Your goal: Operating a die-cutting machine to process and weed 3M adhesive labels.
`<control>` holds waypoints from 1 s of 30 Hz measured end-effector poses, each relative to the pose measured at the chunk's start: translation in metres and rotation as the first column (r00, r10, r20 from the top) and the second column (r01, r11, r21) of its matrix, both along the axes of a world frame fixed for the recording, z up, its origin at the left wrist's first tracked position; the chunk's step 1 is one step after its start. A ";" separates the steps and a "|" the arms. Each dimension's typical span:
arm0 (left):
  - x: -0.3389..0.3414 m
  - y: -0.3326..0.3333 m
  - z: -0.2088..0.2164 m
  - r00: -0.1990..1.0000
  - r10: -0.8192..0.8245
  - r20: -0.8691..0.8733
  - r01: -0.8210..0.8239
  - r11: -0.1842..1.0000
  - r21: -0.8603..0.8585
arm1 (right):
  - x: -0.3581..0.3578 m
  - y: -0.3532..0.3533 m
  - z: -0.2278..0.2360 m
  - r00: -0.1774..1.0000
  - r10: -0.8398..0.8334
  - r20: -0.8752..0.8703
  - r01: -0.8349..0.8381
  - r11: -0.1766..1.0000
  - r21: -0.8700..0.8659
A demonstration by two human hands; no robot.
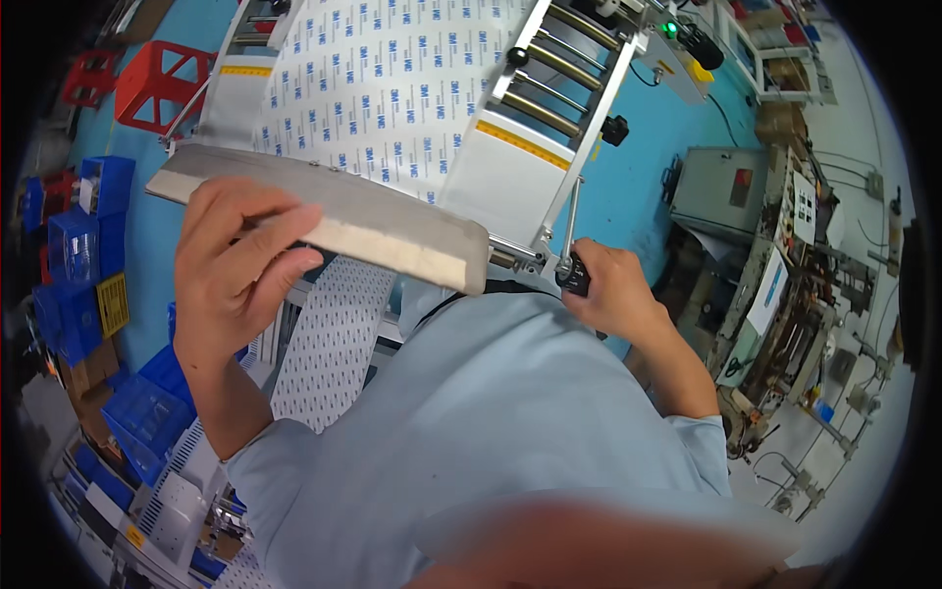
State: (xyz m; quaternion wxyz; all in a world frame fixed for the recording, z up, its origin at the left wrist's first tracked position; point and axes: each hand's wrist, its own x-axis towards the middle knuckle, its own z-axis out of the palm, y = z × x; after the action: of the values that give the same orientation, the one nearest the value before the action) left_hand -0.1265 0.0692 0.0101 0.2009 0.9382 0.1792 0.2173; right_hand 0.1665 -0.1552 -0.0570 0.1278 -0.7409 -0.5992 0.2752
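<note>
A long grey metal bar (339,201) with a cream strip along its near edge lies across the front of a roller machine. Over its left part is my left hand (235,260), fingers curved and thumb apart from them, with nothing seen between; whether it touches the bar I cannot tell. My right hand (620,294) is wrapped round a black knob (573,277) at the bar's right end, on the machine's front corner. Beyond the bar, a white printed web (383,88) with small blue marks lies on the machine bed. A similar printed sheet (329,344) hangs below the bar.
Metal rollers (564,69) and a yellow ruler strip (522,145) run along the right side. Red plastic stools (162,86) stand at the far left, with blue bins (74,240) nearer. A grey metal box (724,191) and other machinery line the right.
</note>
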 end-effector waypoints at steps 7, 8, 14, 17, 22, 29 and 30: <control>0.026 0.024 -0.002 0.998 0.055 -0.017 -0.051 0.981 0.190 | 0.013 0.018 0.016 0.944 0.016 -0.330 -0.114 0.952 -0.283; 0.029 0.031 -0.005 0.999 0.037 -0.027 -0.031 0.975 0.218 | 0.016 0.016 0.012 0.942 0.011 -0.336 -0.117 0.948 -0.297; 0.029 0.049 -0.013 0.999 0.030 -0.027 -0.024 0.983 0.184 | 0.019 0.015 0.010 0.899 -0.038 -0.437 -0.131 0.927 -0.351; 0.025 0.056 -0.008 0.999 0.043 -0.004 -0.041 0.974 0.224 | 0.019 0.019 0.013 0.902 -0.035 -0.430 -0.144 0.915 -0.377; 0.025 0.067 -0.014 0.997 0.067 -0.040 -0.060 0.986 0.155 | 0.015 0.026 0.023 0.919 -0.020 -0.394 -0.167 0.886 -0.434; 0.020 0.084 -0.008 0.977 0.149 0.150 -0.183 0.951 0.248 | 0.004 0.021 0.029 0.972 0.002 -0.235 -0.083 0.939 -0.334; 0.015 0.084 -0.008 0.976 0.158 0.147 -0.191 0.949 0.251 | 0.005 0.022 0.028 0.964 -0.004 -0.267 -0.094 0.930 -0.355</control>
State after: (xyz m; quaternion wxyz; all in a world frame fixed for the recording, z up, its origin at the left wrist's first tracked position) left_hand -0.1117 0.1532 0.0020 0.0650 0.9216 0.2182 0.3145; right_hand 0.1716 -0.1337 -0.0288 0.0603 -0.6944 -0.5324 0.4804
